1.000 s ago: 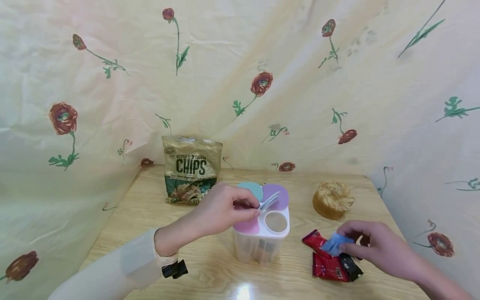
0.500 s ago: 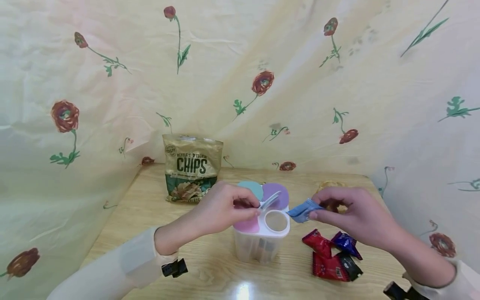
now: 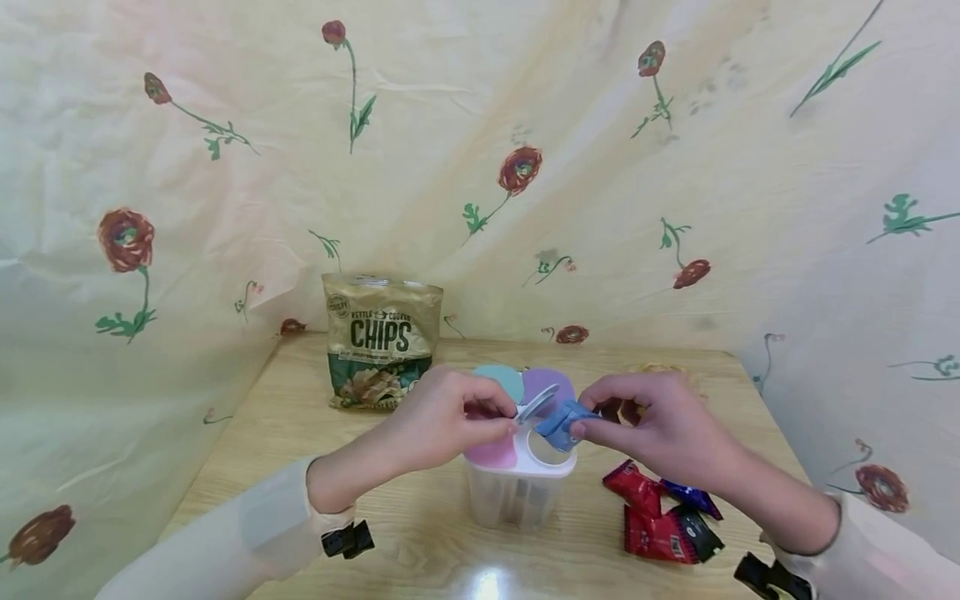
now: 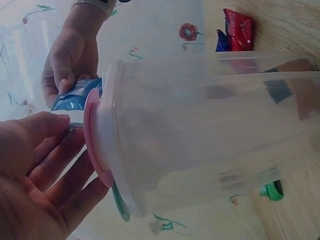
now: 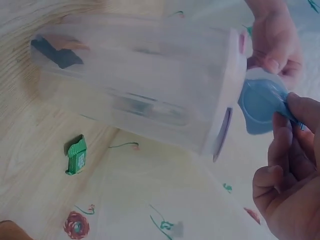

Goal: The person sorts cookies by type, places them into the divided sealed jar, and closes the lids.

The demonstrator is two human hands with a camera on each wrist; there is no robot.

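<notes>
A clear plastic storage container [image 3: 517, 500] with a white top and pink, teal and purple flip lids stands on the table. My left hand [image 3: 438, 421] pinches the raised light-blue flip lid [image 3: 537, 404], beside the uncovered round opening. Right over that opening, a small blue wrapped packet [image 3: 561, 427] is pinched between the thumb and fingers of my right hand [image 3: 660, 421]. In the right wrist view the packet overlaps the round lid [image 5: 257, 100]. Dark and brown pieces [image 4: 305, 95] show through the container's wall near its bottom.
Red packets [image 3: 656, 533], a black packet [image 3: 701, 533] and a dark blue packet [image 3: 693, 498] lie right of the container. A gold chips bag [image 3: 381, 337] stands back left. A round pastry [image 3: 667, 367] is mostly hidden behind my right hand. Behind the container lies a green packet [image 5: 76, 156].
My right hand lifted the blue packet off the pile and carried it left to the opening. My left hand stayed on the raised lid.
</notes>
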